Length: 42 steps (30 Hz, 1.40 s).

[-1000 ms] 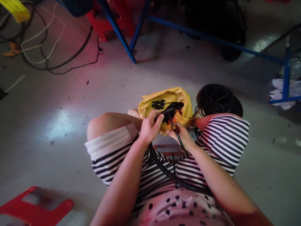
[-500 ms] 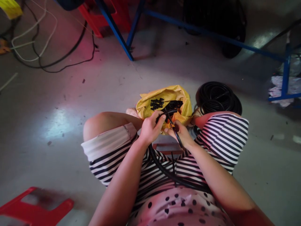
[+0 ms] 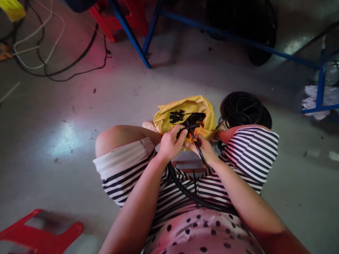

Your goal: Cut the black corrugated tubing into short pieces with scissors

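Note:
My left hand (image 3: 171, 143) is closed around a black corrugated hose (image 3: 185, 194) near its end. That end sticks out to the right past my fingers, above an open yellow bag (image 3: 164, 116). From the hand the rest of the hose loops across my lap and passes under my right forearm. My right hand (image 3: 202, 150) grips a pair of scissors (image 3: 200, 152) with dark handles. Their blades lie across the hose just right of my left fingers; whether they cut into it I cannot tell. Several short black tube pieces (image 3: 177, 116) lie inside the bag.
A coil of black hose (image 3: 245, 110) lies on the floor by my right knee. Blue metal framing (image 3: 238, 39) spans the far side. Red stools (image 3: 39, 233) stand at lower left and upper left. Loose cables (image 3: 71, 67) curl on the floor at left.
The scissor blades have shifted slightly against the hose, standing more upright across it. Both hands keep nearly the same place and grip.

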Motion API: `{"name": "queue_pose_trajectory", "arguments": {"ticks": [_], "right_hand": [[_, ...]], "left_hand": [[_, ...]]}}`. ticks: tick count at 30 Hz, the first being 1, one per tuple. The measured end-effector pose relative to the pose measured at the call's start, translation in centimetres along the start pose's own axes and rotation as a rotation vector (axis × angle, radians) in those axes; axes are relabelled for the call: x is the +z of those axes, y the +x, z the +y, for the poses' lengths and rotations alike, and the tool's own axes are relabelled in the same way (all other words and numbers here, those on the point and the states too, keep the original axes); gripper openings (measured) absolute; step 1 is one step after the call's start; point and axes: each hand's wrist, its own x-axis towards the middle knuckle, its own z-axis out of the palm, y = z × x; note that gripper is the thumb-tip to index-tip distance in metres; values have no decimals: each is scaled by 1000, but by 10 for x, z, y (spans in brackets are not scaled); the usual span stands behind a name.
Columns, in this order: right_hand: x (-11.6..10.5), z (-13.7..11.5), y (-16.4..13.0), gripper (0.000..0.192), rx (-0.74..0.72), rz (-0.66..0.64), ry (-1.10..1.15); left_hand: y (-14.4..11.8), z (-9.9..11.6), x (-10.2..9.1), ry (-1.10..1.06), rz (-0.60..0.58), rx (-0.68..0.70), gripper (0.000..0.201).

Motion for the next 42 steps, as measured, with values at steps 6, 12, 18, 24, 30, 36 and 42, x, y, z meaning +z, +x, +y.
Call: {"name": "queue_pose_trajectory", "arguments": {"ticks": [6,12,18,24,30,36,42], "right_hand": [[1,-5,-1,33,41,12,-60],[5,2,1,36,50,9,57],[2,-5,-1,41,66,-56,112],[-6,-10,-2,45,46,-122,43],[-7,-7,-2,50,18,-94,-76],[-7,-9,-5,52,19,-19,-210],[-8,-14,-5,55,-2,41,-274]], "left_hand": [[0,0,2,7,-12,-27,25],[1,-2,0,51,-64,9,26],[2,-7,0,104,-177,20,26],[-1,-7,-1,95,-269,30,26],[-3,-8,-6,38,-286,75,22],[-3,-11,-8,-6,-257,59,23],[-2,-10,-8,-38,-215,41,23]]}}
